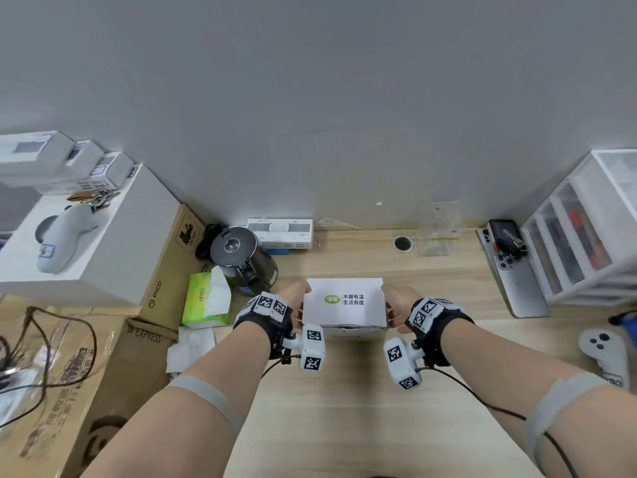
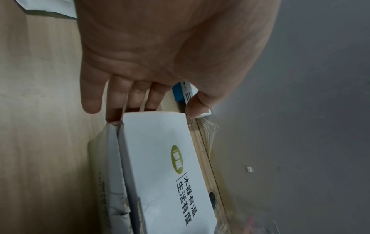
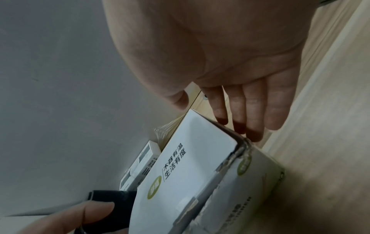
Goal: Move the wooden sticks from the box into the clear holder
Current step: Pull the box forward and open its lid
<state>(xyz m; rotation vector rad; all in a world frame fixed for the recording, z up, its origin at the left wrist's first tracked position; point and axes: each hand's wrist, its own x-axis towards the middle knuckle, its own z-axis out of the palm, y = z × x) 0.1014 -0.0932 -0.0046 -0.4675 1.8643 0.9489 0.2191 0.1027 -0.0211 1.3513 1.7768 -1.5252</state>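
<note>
A white box [image 1: 344, 301] with a green logo and black print lies on the wooden desk [image 1: 344, 408], its lid down; no wooden sticks show. My left hand [image 1: 297, 295] presses straight fingers [image 2: 136, 98] against the box's left end [image 2: 160, 158], with the thumb at its far corner. At the opposite end [image 3: 190, 166], my right hand [image 1: 395, 298] lays straight fingers [image 3: 252, 114] against the side, thumb held just off the lid. The clear holder [image 1: 436, 232] stands by the back wall, to the right and beyond the box.
A dark kettle [image 1: 241, 257] and a green tissue pack [image 1: 206, 298] sit left of the box. Cardboard boxes [image 1: 103, 374] fill the left side. A phone [image 1: 517, 281], a drawer unit [image 1: 586, 236] and a white controller [image 1: 603, 353] are on the right.
</note>
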